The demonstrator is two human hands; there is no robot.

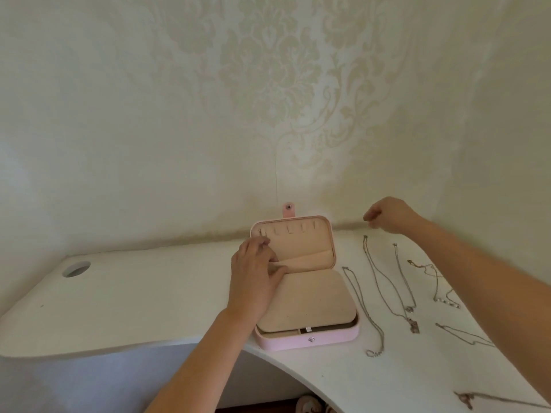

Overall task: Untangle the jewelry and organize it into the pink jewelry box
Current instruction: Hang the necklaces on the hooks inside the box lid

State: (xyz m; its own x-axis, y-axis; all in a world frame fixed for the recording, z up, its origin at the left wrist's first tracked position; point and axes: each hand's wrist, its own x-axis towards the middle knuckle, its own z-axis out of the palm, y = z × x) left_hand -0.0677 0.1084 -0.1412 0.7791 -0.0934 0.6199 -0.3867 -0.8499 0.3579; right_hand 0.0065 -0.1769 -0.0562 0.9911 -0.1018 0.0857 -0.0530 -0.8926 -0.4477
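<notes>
Both forearms reach from below over the white desk [134, 293], where the pink box [307, 338] lies open at the front edge, lid upright against the wall. Left hand [256, 278] rests spread on the lid's lining by the hooks, clamping nothing I can see. Right hand [390, 216] hovers closed beyond the chains [384, 293] laid out right of the box; whether it pinches anything, I cannot tell.

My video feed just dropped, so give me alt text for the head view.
An open pink jewelry box sits on a white desk, the left hand at the lid's hooks. Several necklaces lie spread out right of the box. The right hand is raised above them, fingers pinched; whether it holds anything is unclear.
</notes>
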